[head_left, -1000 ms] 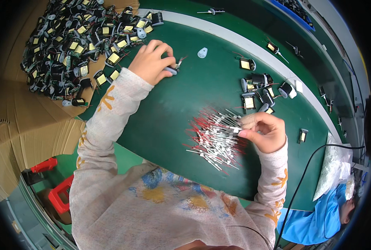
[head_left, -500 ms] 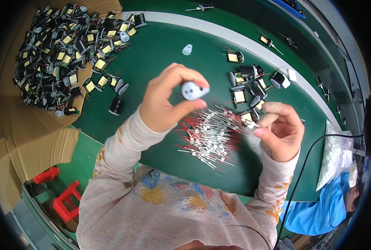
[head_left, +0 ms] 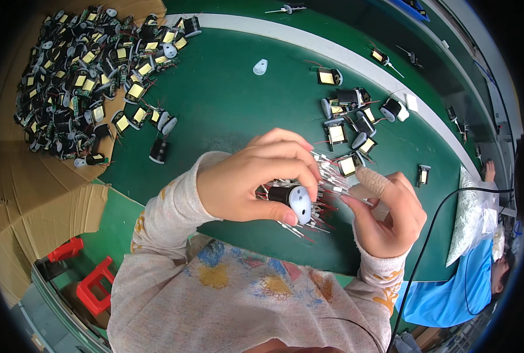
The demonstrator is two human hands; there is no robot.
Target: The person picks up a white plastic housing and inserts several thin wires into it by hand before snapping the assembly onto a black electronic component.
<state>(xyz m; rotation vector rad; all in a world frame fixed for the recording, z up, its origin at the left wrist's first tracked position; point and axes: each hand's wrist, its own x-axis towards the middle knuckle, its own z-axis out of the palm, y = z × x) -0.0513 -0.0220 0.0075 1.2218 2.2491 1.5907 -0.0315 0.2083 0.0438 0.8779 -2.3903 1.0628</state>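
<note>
Since half a second ago the left hand (head_left: 256, 176) has come down from the far left side of the wire pile (head_left: 326, 203) to over its left part, carrying the black housing (head_left: 281, 194); the grey cap (head_left: 300, 206) now faces right. The right hand (head_left: 391, 215) has drawn slightly toward the wearer, at the pile's right edge.

Left hand: thumb and fingers clamped around the housing. Right hand: thumb and forefinger appear pinched on a white-tipped lead (head_left: 338, 190). The two hands stand apart.

Key relation: housing's long axis runs roughly left to right across the pile, capped end toward the right hand. Lead lies right of the cap and a little farther from the wearer, white end pointing left; a gap remains. Relative heights cannot be told.

Beyond the pile, to its right, similar housings (head_left: 336, 134) lie on the table (head_left: 227, 88).
</note>
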